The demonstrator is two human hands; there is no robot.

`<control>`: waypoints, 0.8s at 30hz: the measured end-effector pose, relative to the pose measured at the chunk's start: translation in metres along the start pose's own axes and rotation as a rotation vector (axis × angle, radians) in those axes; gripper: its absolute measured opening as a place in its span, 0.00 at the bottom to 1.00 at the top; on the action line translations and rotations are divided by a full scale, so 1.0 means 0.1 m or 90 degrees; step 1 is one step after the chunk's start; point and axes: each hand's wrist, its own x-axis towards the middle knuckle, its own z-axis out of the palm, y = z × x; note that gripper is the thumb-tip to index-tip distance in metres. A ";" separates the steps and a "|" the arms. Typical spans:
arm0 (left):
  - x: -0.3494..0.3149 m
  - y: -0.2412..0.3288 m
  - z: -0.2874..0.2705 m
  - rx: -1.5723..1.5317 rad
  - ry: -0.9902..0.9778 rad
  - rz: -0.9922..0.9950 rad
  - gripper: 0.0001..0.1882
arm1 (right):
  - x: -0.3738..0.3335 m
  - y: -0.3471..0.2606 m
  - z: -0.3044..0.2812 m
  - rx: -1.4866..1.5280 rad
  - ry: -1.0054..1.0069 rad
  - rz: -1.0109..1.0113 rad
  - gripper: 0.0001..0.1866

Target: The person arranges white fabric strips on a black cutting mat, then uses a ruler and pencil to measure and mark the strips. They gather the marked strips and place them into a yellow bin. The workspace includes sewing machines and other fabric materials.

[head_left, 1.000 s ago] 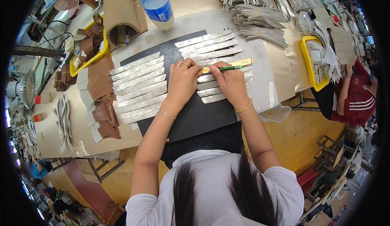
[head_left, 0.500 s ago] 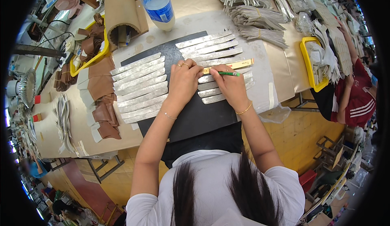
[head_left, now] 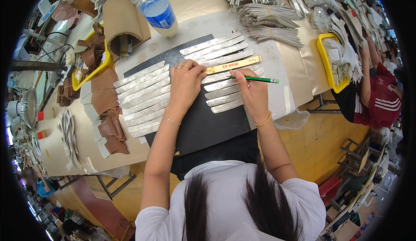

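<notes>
A narrow yellow template strip (head_left: 232, 65) lies across the right-hand column of silvery strips (head_left: 225, 97). Its left end is under the pinched fingers of my left hand (head_left: 185, 85), which presses it down. My right hand (head_left: 252, 96) grips a green pencil (head_left: 262, 79) just below the template, the tip pointing left over a silvery strip. A second column of silvery strips (head_left: 145, 97) fans out left of my left wrist. Both columns rest on a black board (head_left: 195, 128); what lies directly under my fingertips is hidden.
Beyond the board stands a bottle with a blue label (head_left: 161, 15), beside a curved brown board (head_left: 121, 20). Brown leather pieces (head_left: 104, 96) and a yellow basket (head_left: 92, 74) are at left. Bundled pale strips (head_left: 268, 17) lie far right, near another yellow basket (head_left: 331, 67) and a co-worker in red (head_left: 381, 93).
My right hand with the pencil has drawn back from the template toward me, uncovering more of it. My left hand still holds the template's left end. The whole view has shifted slightly.
</notes>
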 end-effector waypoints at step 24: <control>0.01 0.03 0.01 0.002 0.002 -0.006 0.03 | 0.25 0.04 0.34 -0.277 -0.091 -0.109 0.12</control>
